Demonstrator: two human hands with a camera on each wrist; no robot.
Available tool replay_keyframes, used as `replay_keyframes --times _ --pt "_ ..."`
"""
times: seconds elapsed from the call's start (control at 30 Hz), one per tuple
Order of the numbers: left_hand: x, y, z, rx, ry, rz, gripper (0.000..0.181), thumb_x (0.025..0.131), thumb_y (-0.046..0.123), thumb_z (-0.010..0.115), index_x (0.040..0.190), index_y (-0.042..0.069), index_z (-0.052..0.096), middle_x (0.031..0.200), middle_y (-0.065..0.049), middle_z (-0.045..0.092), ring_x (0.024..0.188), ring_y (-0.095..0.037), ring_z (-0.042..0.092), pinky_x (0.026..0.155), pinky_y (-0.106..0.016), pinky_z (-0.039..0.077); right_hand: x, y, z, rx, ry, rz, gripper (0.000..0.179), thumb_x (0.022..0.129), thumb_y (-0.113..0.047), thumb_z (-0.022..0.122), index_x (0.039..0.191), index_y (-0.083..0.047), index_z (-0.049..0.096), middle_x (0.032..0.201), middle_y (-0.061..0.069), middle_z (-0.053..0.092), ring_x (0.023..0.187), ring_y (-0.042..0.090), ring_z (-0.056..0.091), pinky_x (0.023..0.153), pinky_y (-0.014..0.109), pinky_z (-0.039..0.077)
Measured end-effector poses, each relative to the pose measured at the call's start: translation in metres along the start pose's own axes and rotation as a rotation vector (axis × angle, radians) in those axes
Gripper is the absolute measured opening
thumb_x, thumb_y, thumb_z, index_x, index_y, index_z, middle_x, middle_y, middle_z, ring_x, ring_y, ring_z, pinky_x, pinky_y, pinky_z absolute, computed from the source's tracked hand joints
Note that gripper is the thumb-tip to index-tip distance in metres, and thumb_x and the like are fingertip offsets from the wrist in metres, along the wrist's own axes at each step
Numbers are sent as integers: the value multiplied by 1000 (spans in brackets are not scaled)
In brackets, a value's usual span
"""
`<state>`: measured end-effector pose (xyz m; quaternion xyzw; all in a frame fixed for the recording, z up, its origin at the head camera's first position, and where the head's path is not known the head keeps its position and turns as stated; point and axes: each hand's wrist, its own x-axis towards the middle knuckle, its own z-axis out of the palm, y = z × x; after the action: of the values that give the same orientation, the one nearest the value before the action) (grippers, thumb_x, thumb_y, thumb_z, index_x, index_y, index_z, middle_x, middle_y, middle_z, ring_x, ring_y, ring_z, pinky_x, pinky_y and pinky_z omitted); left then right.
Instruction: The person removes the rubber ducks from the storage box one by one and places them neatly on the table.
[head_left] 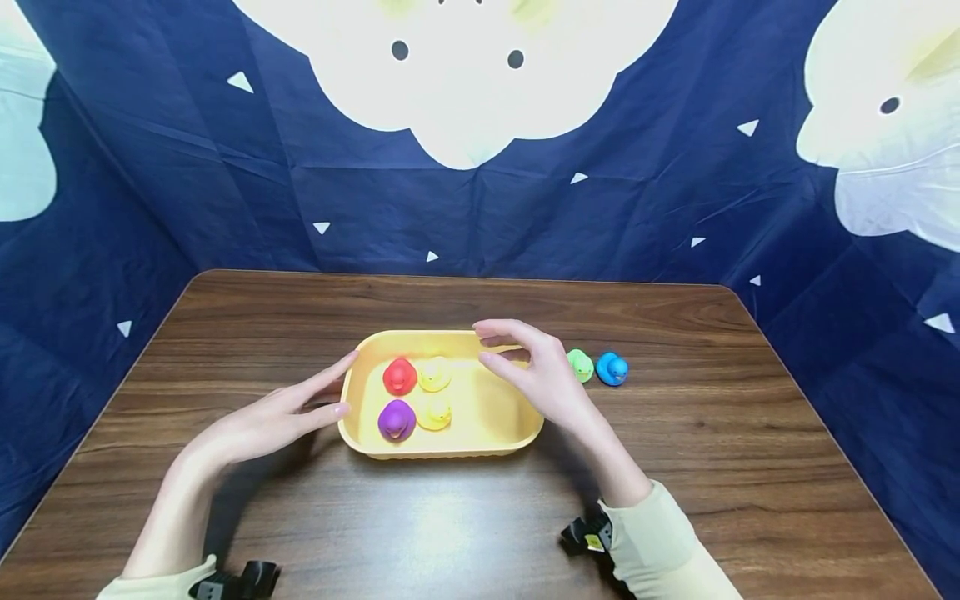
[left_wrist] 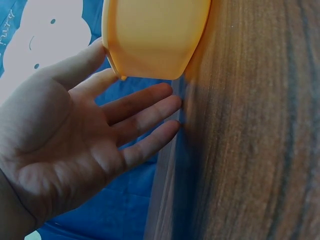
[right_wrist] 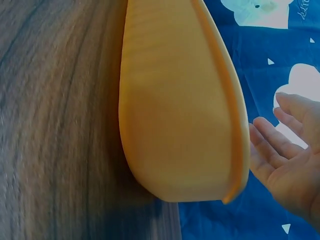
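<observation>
A pale yellow plastic tray [head_left: 487,421] lies on the table with a few toy ducks in its left half. These are a red duck [head_left: 400,377], a purple duck [head_left: 397,421], and two yellow ones, the back yellow duck [head_left: 434,375] and the front yellow duck [head_left: 434,413]. At the tray's left end, my left hand [head_left: 266,423] touches the rim with thumb and index finger; in the left wrist view the other fingers extend below the tray wall [left_wrist: 155,45]. My right hand [head_left: 543,379] hovers over the tray's right end, fingers loosely bent and holding nothing.
Just right of my right hand, a green duck [head_left: 581,365] and a blue duck [head_left: 612,368] sit side by side on the wooden table [head_left: 712,433]. The green one is partly hidden by the hand. Behind the table hangs a dark blue cloth [head_left: 525,225] with white clouds.
</observation>
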<state>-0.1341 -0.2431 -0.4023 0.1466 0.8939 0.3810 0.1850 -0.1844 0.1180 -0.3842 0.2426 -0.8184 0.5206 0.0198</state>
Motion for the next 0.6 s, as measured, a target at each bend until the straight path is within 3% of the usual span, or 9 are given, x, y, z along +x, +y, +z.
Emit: replay_keyframes --times 0.17,0.37,0.47,0.6 --pt "0 0 0 18 2 3 70 106 47 53 164 42 14 162 -11 45 149 -33 42 112 -57 41 2 -1 7 12 -33 6 35 95 -12 74 130 -14 69 127 11 72 116 21 70 95 42 59" --pt "0 0 -1 -1 -1 7 70 106 46 53 165 40 15 165 -13 40 151 -36 37 114 -63 37 5 -2 16 23 -102 17 34 96 -12 73 130 -8 69 130 14 71 119 23 69 96 39 59" --pt "0 1 -1 15 3 8 70 106 47 53 165 40 15 162 -12 45 149 -33 42 113 -58 40 7 -2 21 23 -142 13 34 96 -11 73 129 -5 69 130 15 71 120 25 68 96 39 59" --pt "0 1 -1 34 5 5 69 106 47 53 164 41 15 157 -10 51 145 -29 47 109 -45 46 8 -1 26 21 -198 14 36 95 -10 73 129 0 69 130 17 71 120 31 67 97 48 58"
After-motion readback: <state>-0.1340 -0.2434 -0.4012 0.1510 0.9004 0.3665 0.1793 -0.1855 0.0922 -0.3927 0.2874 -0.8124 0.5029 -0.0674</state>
